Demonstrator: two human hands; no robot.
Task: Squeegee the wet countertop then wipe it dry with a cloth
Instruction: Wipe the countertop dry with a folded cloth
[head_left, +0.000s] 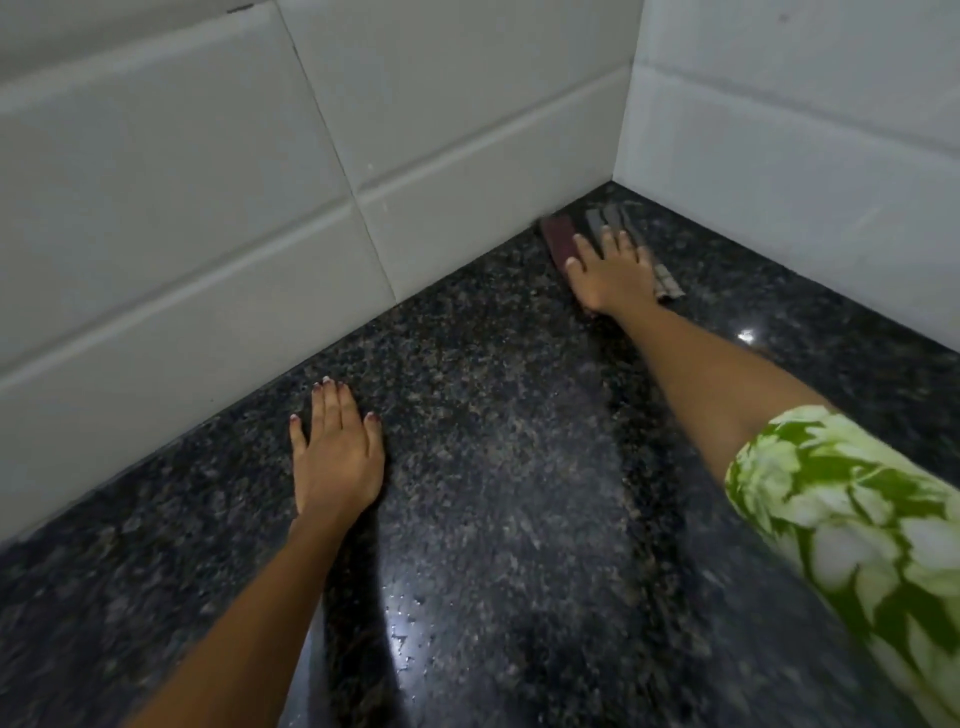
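Note:
The dark speckled granite countertop fills the lower view, with small water drops glinting near the front middle. A folded cloth with maroon and grey stripes lies flat in the far corner against the wall. My right hand presses palm down on top of it, fingers spread, arm stretched out. My left hand rests flat on the bare counter near the back wall, fingers together, holding nothing. No squeegee is in view.
White tiled walls meet at a corner behind the cloth and bound the counter at the back and the right. A dark seam runs across the stone toward the front. A green floral sleeve covers my right upper arm.

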